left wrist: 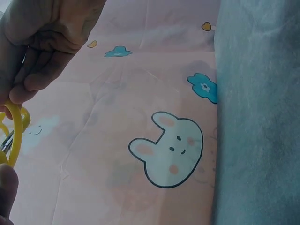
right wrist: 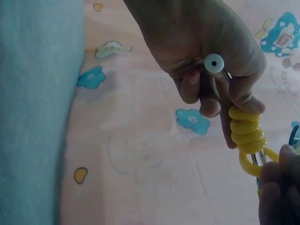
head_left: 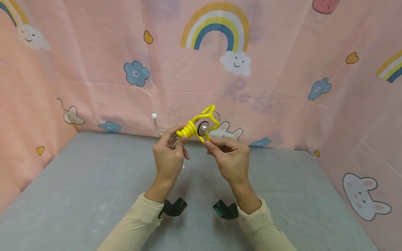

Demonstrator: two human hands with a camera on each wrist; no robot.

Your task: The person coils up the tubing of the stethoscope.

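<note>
A stethoscope with yellow tubing point(head_left: 188, 129) is held up above the table, its tube wound in several tight coils around the metal ear tubes. My left hand point(head_left: 169, 153) pinches the coils between thumb and fingers. One white ear tip point(head_left: 154, 116) sticks out to the left; another ear tip point(right wrist: 214, 63) shows by the left palm in the right wrist view. My right hand point(head_left: 233, 158) pinches a section of the yellow tube just below the round metal chest piece point(head_left: 203, 129). A free loop of tubing stands above the chest piece. In the left wrist view, the right fingers point(left wrist: 42, 77) grip the tube.
A grey cloth-covered table point(head_left: 94, 188) lies beneath both hands. Pink printed fabric point(head_left: 276, 42) hangs behind it and along both sides. Black wrist mounts point(head_left: 176, 207) sit at the cuffs of both beige sleeves.
</note>
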